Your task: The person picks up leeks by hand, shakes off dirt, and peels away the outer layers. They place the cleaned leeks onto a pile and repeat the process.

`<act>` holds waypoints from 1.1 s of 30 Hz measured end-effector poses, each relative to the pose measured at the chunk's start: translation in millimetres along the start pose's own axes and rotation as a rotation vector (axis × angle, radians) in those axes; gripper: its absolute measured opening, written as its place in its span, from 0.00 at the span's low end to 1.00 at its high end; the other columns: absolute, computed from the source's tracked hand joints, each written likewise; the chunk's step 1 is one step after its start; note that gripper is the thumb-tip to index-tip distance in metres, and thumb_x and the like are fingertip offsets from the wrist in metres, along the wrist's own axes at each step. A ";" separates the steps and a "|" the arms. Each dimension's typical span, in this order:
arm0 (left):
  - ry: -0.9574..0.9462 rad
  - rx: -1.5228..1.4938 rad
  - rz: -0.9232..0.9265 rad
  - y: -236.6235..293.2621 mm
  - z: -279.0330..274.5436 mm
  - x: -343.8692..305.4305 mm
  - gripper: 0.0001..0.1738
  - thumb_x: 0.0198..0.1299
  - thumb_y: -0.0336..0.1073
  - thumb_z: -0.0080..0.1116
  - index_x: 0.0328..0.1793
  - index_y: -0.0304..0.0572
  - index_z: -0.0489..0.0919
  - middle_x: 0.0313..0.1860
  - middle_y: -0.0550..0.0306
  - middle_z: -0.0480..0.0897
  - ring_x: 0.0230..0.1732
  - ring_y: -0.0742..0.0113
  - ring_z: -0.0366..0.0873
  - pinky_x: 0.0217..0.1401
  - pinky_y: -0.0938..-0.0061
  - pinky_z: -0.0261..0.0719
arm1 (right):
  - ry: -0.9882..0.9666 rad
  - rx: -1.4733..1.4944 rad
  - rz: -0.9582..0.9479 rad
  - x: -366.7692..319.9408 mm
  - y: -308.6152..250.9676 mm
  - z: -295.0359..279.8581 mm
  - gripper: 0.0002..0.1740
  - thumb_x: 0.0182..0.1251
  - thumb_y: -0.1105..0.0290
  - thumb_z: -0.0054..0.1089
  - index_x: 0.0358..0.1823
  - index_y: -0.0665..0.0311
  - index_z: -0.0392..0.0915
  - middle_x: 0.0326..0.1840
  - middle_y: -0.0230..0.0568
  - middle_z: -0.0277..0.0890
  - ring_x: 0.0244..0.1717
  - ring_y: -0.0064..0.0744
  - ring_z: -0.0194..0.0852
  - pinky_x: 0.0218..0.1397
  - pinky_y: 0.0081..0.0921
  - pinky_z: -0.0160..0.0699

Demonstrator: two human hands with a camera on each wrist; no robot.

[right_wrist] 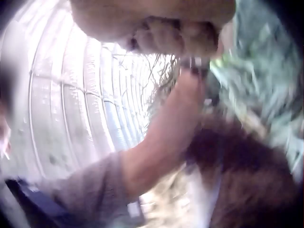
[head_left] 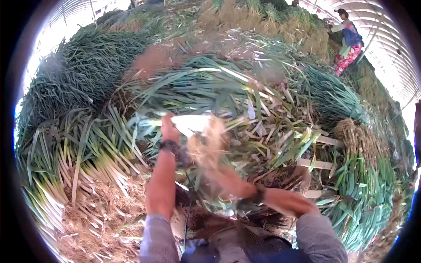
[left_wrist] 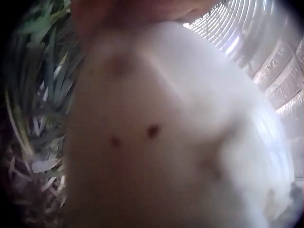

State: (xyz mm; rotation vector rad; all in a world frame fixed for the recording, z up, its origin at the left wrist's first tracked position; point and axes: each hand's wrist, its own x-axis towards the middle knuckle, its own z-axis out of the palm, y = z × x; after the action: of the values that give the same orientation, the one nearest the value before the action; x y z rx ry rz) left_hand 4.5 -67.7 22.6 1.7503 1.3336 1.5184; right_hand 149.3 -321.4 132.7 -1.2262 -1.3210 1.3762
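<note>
My left hand [head_left: 169,127] grips green onions [head_left: 193,122] by their upper white stems, leaves trailing left and the root end toward the right. Close up in the left wrist view, the thick white stems [left_wrist: 142,123] fill most of the picture below part of the hand [left_wrist: 142,12]. My right hand [head_left: 223,179] is blurred at the tan roots [head_left: 212,136], just below and right of the stems. The right wrist view shows the right hand [right_wrist: 166,28] with curled fingers; what lies inside them is hidden.
Stacked green onions [head_left: 87,171] lie at my left, roots toward me. More leaves [head_left: 197,83] lie ahead, with loose trimmings [head_left: 272,118] to their right. A bundle [head_left: 364,175] rests at my right beside wooden slats [head_left: 315,164]. Another person [head_left: 348,41] is at the far right.
</note>
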 end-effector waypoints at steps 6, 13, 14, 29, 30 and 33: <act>0.161 -0.408 -0.456 -154.3 70.7 1.2 0.12 0.64 0.30 0.49 0.51 0.42 0.79 0.39 0.41 0.83 0.41 0.47 0.82 0.42 0.61 0.80 | -0.296 -0.271 -0.266 -71.9 10.5 -162.8 0.21 0.72 0.54 0.51 0.39 0.70 0.76 0.41 0.44 0.78 0.30 0.32 0.77 0.38 0.35 0.78; -0.001 0.095 0.575 7.8 33.7 -34.9 0.14 0.63 0.36 0.54 0.46 0.31 0.77 0.33 0.50 0.81 0.31 0.61 0.77 0.35 0.63 0.77 | 0.262 -0.659 -0.078 -20.5 -36.1 -168.9 0.38 0.65 0.55 0.61 0.71 0.62 0.58 0.68 0.55 0.60 0.69 0.46 0.60 0.66 0.39 0.67; -0.024 0.092 0.573 41.8 29.7 -37.4 0.14 0.63 0.36 0.54 0.46 0.31 0.77 0.33 0.50 0.81 0.31 0.61 0.77 0.35 0.63 0.77 | 0.159 -0.181 0.097 -10.7 -54.1 -139.7 0.40 0.65 0.54 0.61 0.73 0.63 0.56 0.74 0.55 0.55 0.74 0.49 0.54 0.74 0.41 0.58; -0.175 -0.590 -0.810 96.2 -44.7 -56.2 0.12 0.56 0.35 0.62 0.44 0.37 0.78 0.26 0.56 0.78 0.22 0.65 0.76 0.24 0.73 0.74 | -0.381 -1.361 0.260 -14.5 406.9 -132.7 0.31 0.54 0.48 0.61 0.49 0.69 0.79 0.49 0.63 0.77 0.55 0.54 0.75 0.55 0.46 0.75; -0.194 -0.556 -0.892 98.4 -47.2 -58.5 0.11 0.57 0.36 0.62 0.41 0.36 0.78 0.25 0.57 0.78 0.21 0.67 0.76 0.24 0.74 0.76 | 0.161 -1.449 0.144 -11.0 400.0 -118.2 0.31 0.55 0.47 0.60 0.47 0.70 0.79 0.49 0.64 0.77 0.55 0.56 0.75 0.54 0.44 0.76; -0.198 -0.521 -0.960 81.5 -52.3 -66.0 0.13 0.57 0.38 0.63 0.41 0.36 0.77 0.26 0.56 0.78 0.22 0.68 0.76 0.25 0.74 0.77 | 0.020 -1.253 0.482 -4.1 378.2 -96.7 0.32 0.56 0.46 0.59 0.44 0.73 0.77 0.50 0.66 0.75 0.57 0.58 0.74 0.55 0.43 0.77</act>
State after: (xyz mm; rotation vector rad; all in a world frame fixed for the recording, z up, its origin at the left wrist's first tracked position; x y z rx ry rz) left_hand -9.2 -172.3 73.5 0.7143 1.2351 0.9628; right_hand 264.8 -341.4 -239.7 -2.4755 -2.0386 0.7047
